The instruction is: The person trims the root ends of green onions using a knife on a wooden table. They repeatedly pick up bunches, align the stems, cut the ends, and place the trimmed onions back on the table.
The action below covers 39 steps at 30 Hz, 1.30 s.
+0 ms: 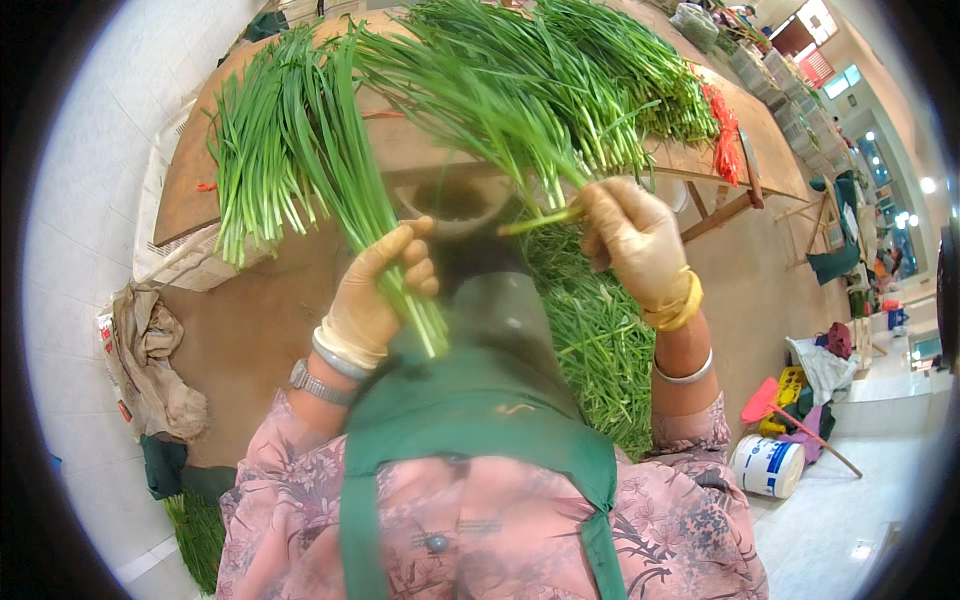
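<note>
My left hand (372,290), in a thin pale glove, is closed round a bunch of garlic chives (350,180). Its white stem ends point down toward my green apron (470,410), and the leaves reach up over the table edge. To the right, my gloved right hand (635,240) pinches a yellowish-green chive stalk (545,219) between thumb and fingers; motion blurs the leaves beside it. On the wooden table (190,190) lie a smaller pile of chives (262,140) at left and a large heap of chives (560,80) across the middle and right.
Red ties (724,135) hang at the table's right edge. Under it are a round tub (450,200) and loose green leaves (605,350) on the floor. Cloth sacking (150,360) lies at left; a white bucket (768,465) and a red-headed long-handled tool (762,402) are at right.
</note>
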Each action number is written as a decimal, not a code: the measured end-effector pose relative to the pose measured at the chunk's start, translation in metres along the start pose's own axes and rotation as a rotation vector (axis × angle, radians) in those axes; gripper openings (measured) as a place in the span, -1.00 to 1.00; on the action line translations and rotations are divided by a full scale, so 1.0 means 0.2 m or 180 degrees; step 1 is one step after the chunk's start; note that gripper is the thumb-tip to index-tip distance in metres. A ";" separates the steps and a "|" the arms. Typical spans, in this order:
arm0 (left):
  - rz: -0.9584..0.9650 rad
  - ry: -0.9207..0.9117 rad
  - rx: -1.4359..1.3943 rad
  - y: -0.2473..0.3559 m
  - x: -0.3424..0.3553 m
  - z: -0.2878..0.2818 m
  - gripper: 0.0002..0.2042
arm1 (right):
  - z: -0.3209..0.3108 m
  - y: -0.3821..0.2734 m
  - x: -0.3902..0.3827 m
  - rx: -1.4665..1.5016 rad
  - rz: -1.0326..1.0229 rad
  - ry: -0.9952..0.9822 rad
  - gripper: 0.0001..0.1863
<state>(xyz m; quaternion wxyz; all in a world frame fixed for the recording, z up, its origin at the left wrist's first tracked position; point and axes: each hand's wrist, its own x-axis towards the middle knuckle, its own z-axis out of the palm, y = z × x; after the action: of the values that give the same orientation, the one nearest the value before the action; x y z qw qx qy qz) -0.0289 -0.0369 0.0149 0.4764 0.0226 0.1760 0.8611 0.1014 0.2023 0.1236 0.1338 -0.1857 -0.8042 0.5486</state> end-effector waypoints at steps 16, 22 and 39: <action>0.0075 0.0583 0.1516 -0.19 0.07 0.09 -0.71 | 0.29 0.33 -0.32 -0.0554 -0.0281 -0.0345 -0.85; 0.0187 0.0700 0.1257 -0.18 0.09 0.02 -0.72 | -0.07 0.59 -0.43 -0.2184 0.0256 -0.0095 -0.79; 0.0149 0.0520 0.0764 -0.15 0.08 -0.01 -0.79 | 0.08 0.45 -0.46 0.0574 -0.0158 -0.0782 -0.81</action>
<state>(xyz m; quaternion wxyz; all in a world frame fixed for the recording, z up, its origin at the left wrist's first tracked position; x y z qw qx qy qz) -0.0124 -0.0099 0.0017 0.4341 0.0134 0.3154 0.8437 0.1899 0.1770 0.0333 0.0640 -0.0844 -0.7663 0.6337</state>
